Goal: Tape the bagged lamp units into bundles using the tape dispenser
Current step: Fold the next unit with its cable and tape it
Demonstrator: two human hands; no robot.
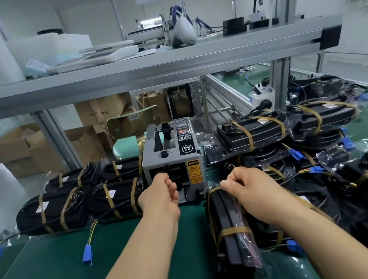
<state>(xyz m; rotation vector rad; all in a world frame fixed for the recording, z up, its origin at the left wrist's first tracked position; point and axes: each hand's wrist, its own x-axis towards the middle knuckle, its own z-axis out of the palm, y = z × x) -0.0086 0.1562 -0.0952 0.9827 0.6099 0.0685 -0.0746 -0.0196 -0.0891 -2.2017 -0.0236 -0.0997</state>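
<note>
A grey tape dispenser [173, 160] stands on the green bench in front of me. My left hand [160, 196] reaches its front outlet, fingers curled at the slot; any tape piece there is hidden by the fingers. A black bagged lamp bundle [232, 235] lies on edge at centre right, with brown tape bands around it. My right hand [248, 189] rests on its top end and pinches the bag and the brown tape there.
Taped bundles [73, 205] lie in a row at the left, more [272, 125] are piled at the right with blue connectors [86, 253] on loose wires. An aluminium shelf frame [143, 73] crosses above the bench. Cardboard boxes [25, 150] stand behind.
</note>
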